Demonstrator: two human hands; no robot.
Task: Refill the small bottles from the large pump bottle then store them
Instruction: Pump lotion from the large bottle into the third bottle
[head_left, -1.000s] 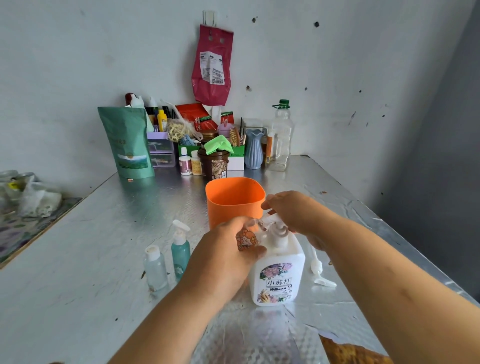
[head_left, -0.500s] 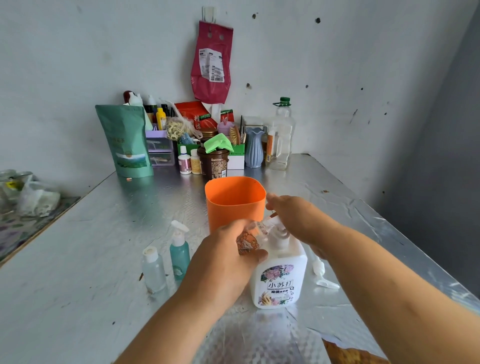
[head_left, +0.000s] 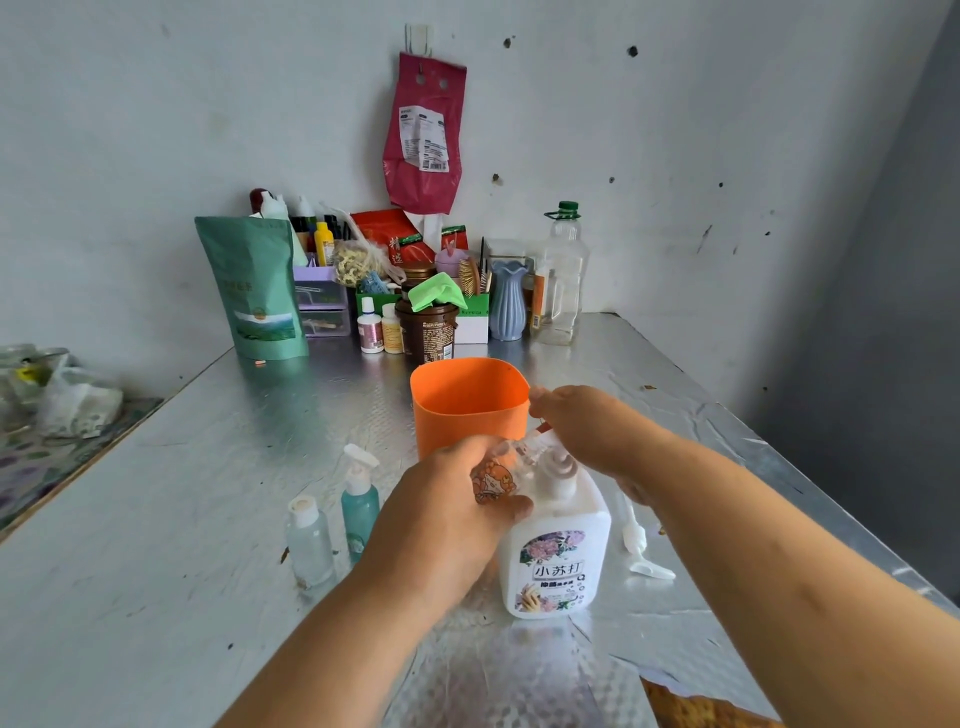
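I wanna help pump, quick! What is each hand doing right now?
Left hand: holds the small clear sticker bottle.
Right hand: curled above the large pump bottle; grip cannot be told.

Both forearms (head_left: 322, 639) reach forward and inward. The left hand (head_left: 447, 514) grips a small clear plastic bottle (head_left: 493, 480); the right hand (head_left: 587, 426) pinches its top.

The cup (head_left: 470, 410) stands behind the pump bottle (head_left: 558, 561); a spray bottle (head_left: 359, 506) and capped bottle (head_left: 310, 545) stand left (side by side), a loose pump (head_left: 636, 540) lies right.
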